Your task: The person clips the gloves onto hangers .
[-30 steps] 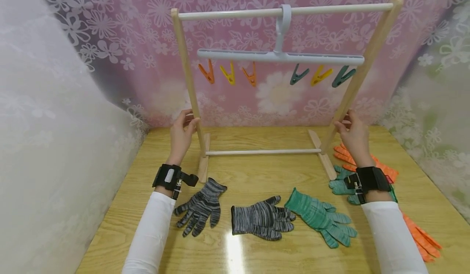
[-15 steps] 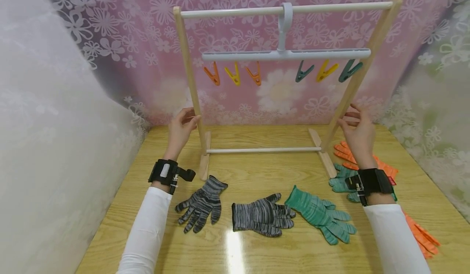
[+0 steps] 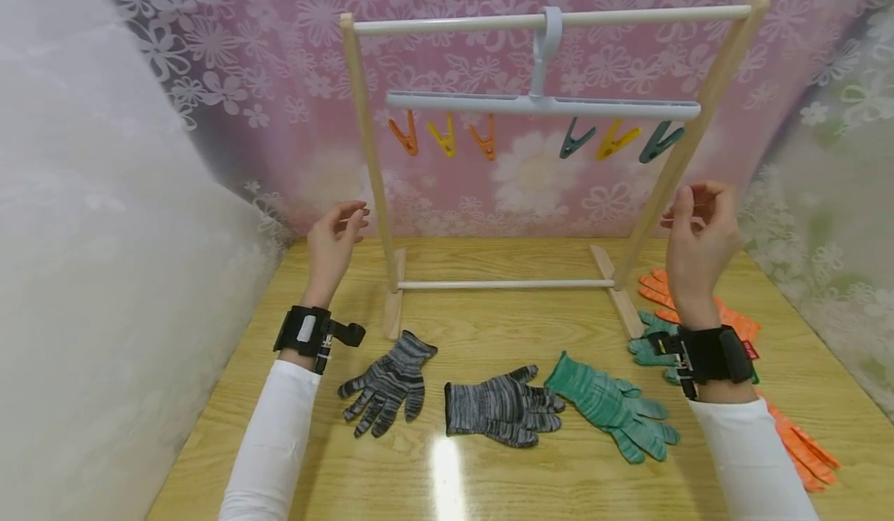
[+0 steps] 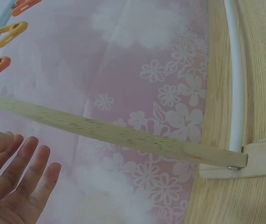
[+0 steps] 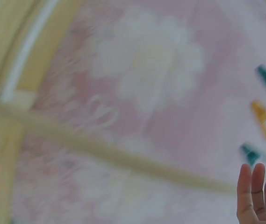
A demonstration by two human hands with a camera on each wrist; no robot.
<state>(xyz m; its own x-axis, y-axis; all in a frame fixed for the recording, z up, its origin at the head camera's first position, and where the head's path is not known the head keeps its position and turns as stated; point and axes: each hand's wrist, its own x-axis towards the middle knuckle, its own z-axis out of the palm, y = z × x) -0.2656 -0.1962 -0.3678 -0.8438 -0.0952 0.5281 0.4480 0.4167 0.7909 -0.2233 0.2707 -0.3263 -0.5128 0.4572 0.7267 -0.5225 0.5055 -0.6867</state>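
A wooden rack point(image 3: 373, 148) with white rods stands at the back of the table. From its top rod hangs a pale grey hanger point(image 3: 475, 104) carrying several clothespins point(image 3: 573, 139) in orange, yellow and dark green. My left hand point(image 3: 334, 245) is just left of the rack's left post, apart from it, its fingers loosely bent around nothing; the left wrist view shows the fingers point(image 4: 27, 172) below the post. Right of the other post, my right hand point(image 3: 704, 245) is raised with relaxed fingers and touches nothing. In the right wrist view its fingers point(image 5: 259, 191) stand fairly straight.
Two grey-black striped gloves point(image 3: 387, 385) and a green glove point(image 3: 615, 408) lie on the wooden table point(image 3: 349, 474) in front of the rack. Under the right forearm are another green glove point(image 3: 649, 342) and orange gloves point(image 3: 803, 447). A floral curtain point(image 3: 447, 187) hangs behind.
Both hands have let go of the rack's posts and moved outward, the left to the left, the right to the right and up. The hanger sways slightly.
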